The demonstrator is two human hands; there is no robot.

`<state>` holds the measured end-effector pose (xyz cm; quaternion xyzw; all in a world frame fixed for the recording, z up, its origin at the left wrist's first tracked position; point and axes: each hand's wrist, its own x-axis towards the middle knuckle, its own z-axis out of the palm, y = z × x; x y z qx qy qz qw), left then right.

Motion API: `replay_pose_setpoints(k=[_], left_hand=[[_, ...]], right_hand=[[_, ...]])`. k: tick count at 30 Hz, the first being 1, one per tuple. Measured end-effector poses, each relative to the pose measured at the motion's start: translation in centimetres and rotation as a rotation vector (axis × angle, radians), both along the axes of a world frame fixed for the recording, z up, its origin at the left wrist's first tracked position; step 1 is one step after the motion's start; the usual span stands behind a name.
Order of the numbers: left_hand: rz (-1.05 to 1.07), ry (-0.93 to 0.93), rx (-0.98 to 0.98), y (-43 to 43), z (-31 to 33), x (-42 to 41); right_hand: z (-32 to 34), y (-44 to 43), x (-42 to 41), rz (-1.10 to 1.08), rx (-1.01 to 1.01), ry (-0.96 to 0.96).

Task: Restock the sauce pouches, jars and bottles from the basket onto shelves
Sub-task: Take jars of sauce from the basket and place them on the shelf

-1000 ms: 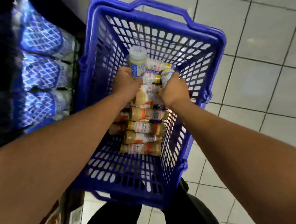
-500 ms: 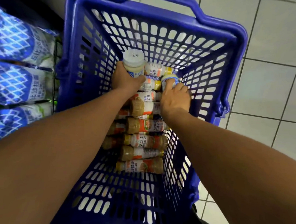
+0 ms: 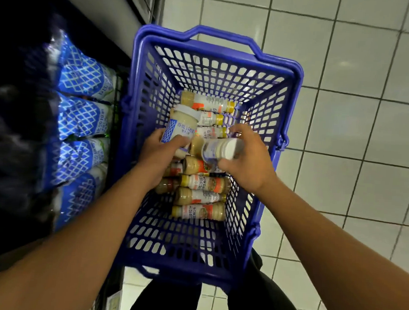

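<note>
Fingers (image 3: 179, 141) of the left hand (image 3: 159, 152) are wrapped round the left jar (image 3: 182, 127), which is held nearly upright with its white lid uppermost. Those of the right hand (image 3: 250, 159) are closed on the right jar (image 3: 222, 150), which is tipped on its side with the lid pointing right. Both jars are held inside the basket (image 3: 294, 88), just above the bottles (image 3: 199, 197) that lie on their sides along its bottom.

The step in hand is judged to be the pick: 2 jars are gripped but not yet carried over the rim. The next move calls for both jars to be raised clear of the basket walls and swung left to the shelf (image 3: 107, 10), where blue-and-white pouches (image 3: 82, 122) are stacked. The right jar would probably need turning upright before it is set down.

Both forearms are extended forward and downward from the lower edge of the view and converge over the basket's middle. The basket is seen above a tiled floor (image 3: 355, 115); what supports it cannot be told. At least 8 bottles are left, so the task is judged far from finished.
</note>
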<state>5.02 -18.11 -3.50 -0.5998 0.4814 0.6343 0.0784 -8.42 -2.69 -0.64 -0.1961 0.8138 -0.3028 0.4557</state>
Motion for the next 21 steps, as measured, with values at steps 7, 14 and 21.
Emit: replay_pose_setpoints(k=[7,14,21], left_hand=[[0.106,0.239,0.367,2.1,9.2,0.6],[0.294,0.375,0.529,5.8,19.2,-0.9],[0.181,0.508,0.441,8.4,30.1,-1.8]], right_hand=[[8.2,2.6,-0.3,-0.361,-0.291,-0.528],[16.9,4.0,-0.6,-0.699,-0.465,-0.689],[28.4,6.0,0.1,-0.651,-0.477,-0.643]])
